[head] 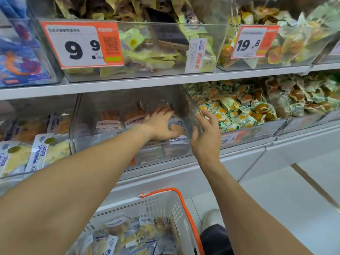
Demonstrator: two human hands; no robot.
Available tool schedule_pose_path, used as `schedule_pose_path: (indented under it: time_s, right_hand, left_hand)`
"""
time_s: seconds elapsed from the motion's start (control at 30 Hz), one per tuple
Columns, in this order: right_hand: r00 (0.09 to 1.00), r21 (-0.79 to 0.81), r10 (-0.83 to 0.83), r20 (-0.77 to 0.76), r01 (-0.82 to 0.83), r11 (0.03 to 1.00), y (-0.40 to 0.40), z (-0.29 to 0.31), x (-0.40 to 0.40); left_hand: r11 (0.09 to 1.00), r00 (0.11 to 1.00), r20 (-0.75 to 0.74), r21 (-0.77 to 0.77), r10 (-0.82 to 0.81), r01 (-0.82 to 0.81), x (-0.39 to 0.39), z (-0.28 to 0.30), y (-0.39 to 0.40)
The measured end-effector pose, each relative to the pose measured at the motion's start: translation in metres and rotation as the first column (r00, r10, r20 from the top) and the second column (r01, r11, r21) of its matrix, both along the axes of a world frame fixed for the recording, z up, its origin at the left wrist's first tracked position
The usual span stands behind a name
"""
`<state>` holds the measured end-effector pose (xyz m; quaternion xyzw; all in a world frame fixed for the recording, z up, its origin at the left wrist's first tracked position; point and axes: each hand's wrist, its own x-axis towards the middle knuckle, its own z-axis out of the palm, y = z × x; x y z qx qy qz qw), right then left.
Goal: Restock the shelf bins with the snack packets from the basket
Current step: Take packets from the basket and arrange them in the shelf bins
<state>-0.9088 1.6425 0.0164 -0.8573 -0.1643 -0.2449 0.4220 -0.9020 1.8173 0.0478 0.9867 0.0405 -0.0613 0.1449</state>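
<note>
From where I watched, the left hand (161,124) reached deep into the clear bin (88,129), fingers spread flat over the orange snack packets (112,116) there, pressing rather than gripping, I judged to settle them. The right hand (204,137) hovered at the bin's right wall with fingers loosely curled, holding nothing (perhaps steadying it). More packets waited in the basket (165,201) below, so restocking looked unfinished.
</note>
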Motion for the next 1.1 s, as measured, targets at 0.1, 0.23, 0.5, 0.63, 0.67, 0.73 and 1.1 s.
schedule_pose_path:
  time_s: [0.1,0.23,0.5,0.63,0.67,0.73,1.1]
  right_hand:
    - [1.000,-0.002,-0.015,-0.003,0.015,1.000,0.002,-0.001,0.000]
    - [0.999,-0.003,-0.044,-0.015,0.044,0.999,0.005,0.000,0.000]
    - [0.997,0.000,-0.061,-0.049,0.061,0.998,0.007,-0.001,0.001]
    - [0.997,0.012,-0.064,-0.046,0.065,0.998,0.008,-0.003,0.002]
    - [0.997,0.015,-0.064,-0.045,0.064,0.998,0.009,-0.004,0.003]
    - [0.997,0.016,-0.062,-0.035,0.063,0.998,0.009,-0.004,0.003]
    - [0.939,0.075,-0.119,0.322,0.100,0.992,0.000,-0.003,-0.016]
  left_hand:
    - [0.995,0.986,-0.156,0.073,-0.056,0.068,0.009,-0.005,0.007]
    - [0.992,0.974,-0.220,0.097,-0.057,0.080,0.014,-0.005,0.010]
    - [0.993,0.961,-0.272,0.099,-0.040,0.069,0.019,0.000,0.014]
    - [0.981,0.965,-0.253,0.162,-0.065,0.109,0.014,-0.006,0.014]
    - [0.979,0.965,-0.253,0.172,-0.066,0.112,0.013,-0.005,0.014]
    - [0.976,0.968,-0.243,0.189,-0.058,0.106,0.008,0.003,0.013]
    - [0.967,0.621,0.780,-0.210,0.077,0.143,-0.148,-0.005,-0.018]
